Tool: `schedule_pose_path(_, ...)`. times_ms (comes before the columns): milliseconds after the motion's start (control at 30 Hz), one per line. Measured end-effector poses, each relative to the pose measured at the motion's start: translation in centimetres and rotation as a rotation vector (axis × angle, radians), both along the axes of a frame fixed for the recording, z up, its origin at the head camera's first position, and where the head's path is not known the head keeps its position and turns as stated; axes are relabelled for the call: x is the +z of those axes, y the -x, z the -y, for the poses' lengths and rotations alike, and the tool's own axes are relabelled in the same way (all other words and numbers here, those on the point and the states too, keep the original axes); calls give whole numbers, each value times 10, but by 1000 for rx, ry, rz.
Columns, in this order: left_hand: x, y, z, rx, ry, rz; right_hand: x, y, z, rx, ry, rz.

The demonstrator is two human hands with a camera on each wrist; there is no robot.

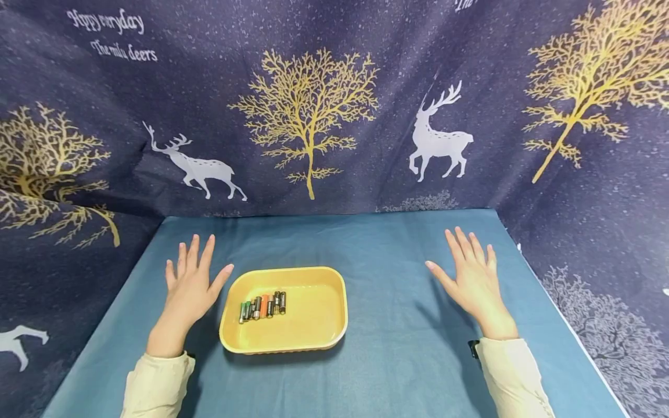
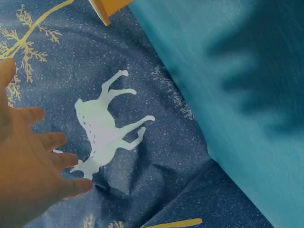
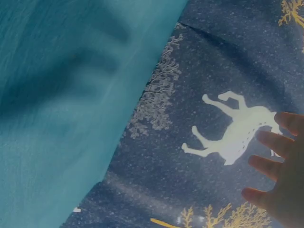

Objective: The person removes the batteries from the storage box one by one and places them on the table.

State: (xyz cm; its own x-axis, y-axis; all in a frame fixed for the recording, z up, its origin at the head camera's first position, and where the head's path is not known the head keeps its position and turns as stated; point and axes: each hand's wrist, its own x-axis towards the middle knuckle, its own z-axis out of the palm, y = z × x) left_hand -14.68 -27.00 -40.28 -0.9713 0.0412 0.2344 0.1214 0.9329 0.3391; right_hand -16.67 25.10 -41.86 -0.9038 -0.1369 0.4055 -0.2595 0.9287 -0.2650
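Observation:
A yellow rectangular tray (image 1: 313, 334) stands on the blue-green tabletop, left of the middle. Several batteries (image 1: 263, 306), black, green and orange, lie side by side in a row in its left half. To the left of the tray, my left hand (image 1: 190, 290) is held with fingers spread and nothing in it. My right hand (image 1: 475, 284) hovers far to the right, fingers straight and spread, casting a shadow on the cloth. Both wrist views show the bare fingers, the left hand (image 2: 35, 166) and the right hand (image 3: 285, 166), holding nothing.
A blue-green cloth (image 1: 397, 371) covers the table. Behind and beside it hangs a dark blue curtain (image 1: 366, 174) printed with white deer and golden trees. In the left wrist view, a corner of the yellow tray (image 2: 111, 7) shows at the top edge.

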Motion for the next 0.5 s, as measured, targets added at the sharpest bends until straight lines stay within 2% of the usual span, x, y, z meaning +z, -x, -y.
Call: schedule_pose_path(500, 3, -6, -5, -52, -85, 10, 5, -5, 20, 107, 12, -11)
